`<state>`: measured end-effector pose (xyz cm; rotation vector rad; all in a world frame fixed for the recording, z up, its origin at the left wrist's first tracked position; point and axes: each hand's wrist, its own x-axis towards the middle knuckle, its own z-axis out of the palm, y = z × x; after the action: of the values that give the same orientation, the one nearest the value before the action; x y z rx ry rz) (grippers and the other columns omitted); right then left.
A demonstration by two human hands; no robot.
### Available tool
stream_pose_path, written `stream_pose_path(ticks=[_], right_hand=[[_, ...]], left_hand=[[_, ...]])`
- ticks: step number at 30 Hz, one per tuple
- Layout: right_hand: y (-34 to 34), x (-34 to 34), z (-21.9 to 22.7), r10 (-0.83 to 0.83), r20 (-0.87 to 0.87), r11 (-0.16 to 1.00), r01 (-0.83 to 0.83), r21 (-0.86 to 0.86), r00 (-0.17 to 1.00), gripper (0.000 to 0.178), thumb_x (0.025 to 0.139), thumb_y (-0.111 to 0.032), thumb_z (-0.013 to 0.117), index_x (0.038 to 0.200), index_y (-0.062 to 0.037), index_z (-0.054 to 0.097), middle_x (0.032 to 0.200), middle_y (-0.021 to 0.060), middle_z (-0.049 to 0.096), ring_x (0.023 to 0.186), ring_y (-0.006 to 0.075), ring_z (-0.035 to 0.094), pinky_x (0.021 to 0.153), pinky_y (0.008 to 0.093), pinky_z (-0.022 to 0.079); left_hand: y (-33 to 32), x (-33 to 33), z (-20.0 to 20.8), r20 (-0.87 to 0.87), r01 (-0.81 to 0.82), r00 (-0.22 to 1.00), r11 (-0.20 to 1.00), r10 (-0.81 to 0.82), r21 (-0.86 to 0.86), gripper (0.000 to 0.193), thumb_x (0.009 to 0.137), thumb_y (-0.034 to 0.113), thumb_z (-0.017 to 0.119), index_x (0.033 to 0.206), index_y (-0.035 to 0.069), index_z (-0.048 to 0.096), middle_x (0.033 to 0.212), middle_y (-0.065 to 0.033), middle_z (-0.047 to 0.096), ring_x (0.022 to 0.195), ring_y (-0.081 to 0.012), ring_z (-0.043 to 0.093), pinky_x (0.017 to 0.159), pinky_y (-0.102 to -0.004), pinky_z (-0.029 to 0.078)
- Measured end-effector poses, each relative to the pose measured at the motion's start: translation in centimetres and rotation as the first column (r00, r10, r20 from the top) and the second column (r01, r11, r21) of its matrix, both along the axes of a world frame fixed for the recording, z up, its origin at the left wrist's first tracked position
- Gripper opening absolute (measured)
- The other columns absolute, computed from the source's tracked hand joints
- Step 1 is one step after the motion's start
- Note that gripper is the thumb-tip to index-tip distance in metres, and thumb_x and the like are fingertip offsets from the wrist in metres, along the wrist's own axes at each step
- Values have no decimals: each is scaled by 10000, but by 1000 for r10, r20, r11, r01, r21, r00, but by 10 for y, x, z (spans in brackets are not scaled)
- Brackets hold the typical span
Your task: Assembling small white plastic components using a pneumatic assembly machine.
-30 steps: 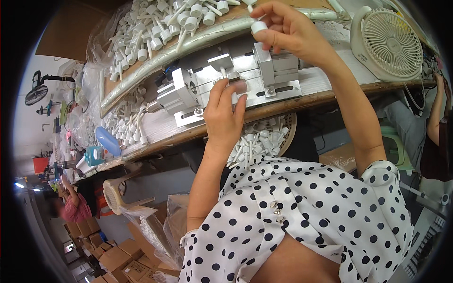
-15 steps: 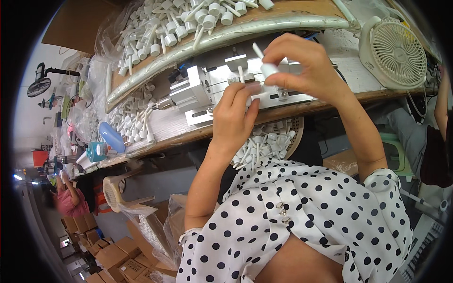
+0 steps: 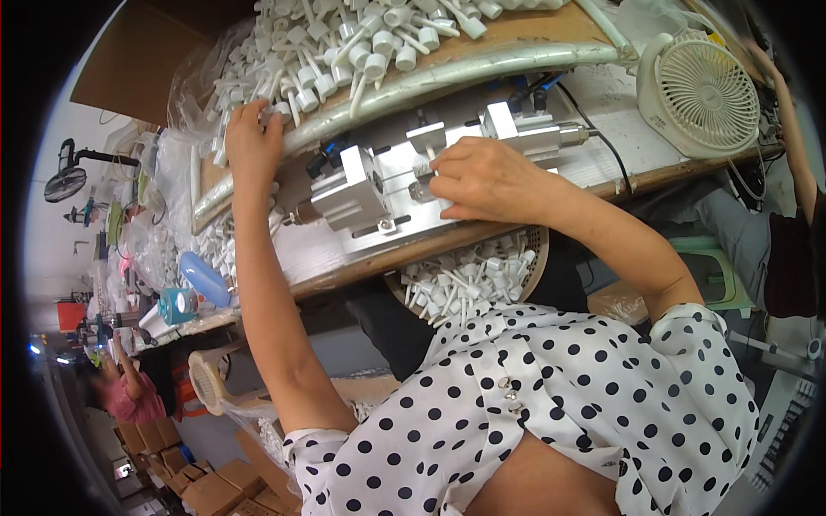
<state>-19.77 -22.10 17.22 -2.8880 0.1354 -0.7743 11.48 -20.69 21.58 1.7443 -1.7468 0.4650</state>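
Note:
My right hand (image 3: 486, 181) is closed at the middle of a metal clamping fixture (image 3: 366, 185), its fingers round a white plastic scoop whose short handle (image 3: 431, 153) points up beside the fingertips. The scoop's cup is mostly hidden by the hand. Out to the left, my left hand (image 3: 251, 142) is at the lower edge of a heap of white scoops (image 3: 374, 43). Its fingers and thumb are bent around a scoop there, partly lost among the others. A small shiny cylinder (image 3: 420, 191) sits in the fixture next to my right fingertips.
A padded pale rim (image 3: 482, 62) edges the raised heap. Below the bench, a basket (image 3: 540, 258) holds more scoops. A white fan (image 3: 701, 95) stands at right; a blue case (image 3: 205, 277) and teal container (image 3: 177, 304) are at left. Other people are at the far left and right.
My left hand has gone from the fixture out to the heap at the left. My right hand, which held a scoop raised, has come down and left into the fixture.

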Motion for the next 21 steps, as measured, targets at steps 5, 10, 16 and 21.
stream_pose_path(ticks=[5,10,16,21], right_hand=[[-11,-1,15,36,67,996,-41,74,997,243,657,-210,697,771,-54,550,723,65,570,730,244,564,655,355,452],[-70,10,53,-251,365,964,264,13,897,75,747,-70,606,808,-43,573,758,75,570,694,240,567,614,339,455],[-125,20,51,-594,156,765,615,-191,789,144,703,-37,540,845,-33,568,845,142,606,822,328,602,675,430,482],[-116,2,65,-617,116,783,622,-11,779,190,694,-20,583,883,-24,600,793,123,628,764,282,621,645,382,485]], left_hand=[[-3,-3,8,-73,-14,997,990,24,137,275,705,107,649,947,-15,606,865,-153,591,700,-252,571,645,-342,457],[1,26,-4,-200,-37,978,989,65,140,281,679,139,688,908,-9,620,817,-120,610,683,-196,575,651,-305,473],[5,-11,14,-275,-159,939,968,208,192,273,689,169,693,881,-4,608,789,-93,601,693,-154,567,638,-286,462],[30,-6,2,-532,-13,846,996,-38,-91,196,737,98,666,895,17,584,791,-35,578,694,-85,534,611,-219,427]])
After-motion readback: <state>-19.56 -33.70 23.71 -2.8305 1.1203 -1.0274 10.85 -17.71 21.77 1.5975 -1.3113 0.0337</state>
